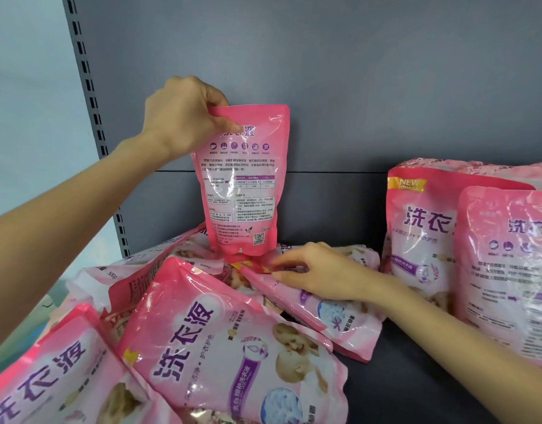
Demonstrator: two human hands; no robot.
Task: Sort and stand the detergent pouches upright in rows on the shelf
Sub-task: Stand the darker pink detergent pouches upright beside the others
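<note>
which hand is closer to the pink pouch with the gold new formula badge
Right. Right hand sits just left of the badged pink pouch; left hand grips a raised pink pouch farther left.
</note>
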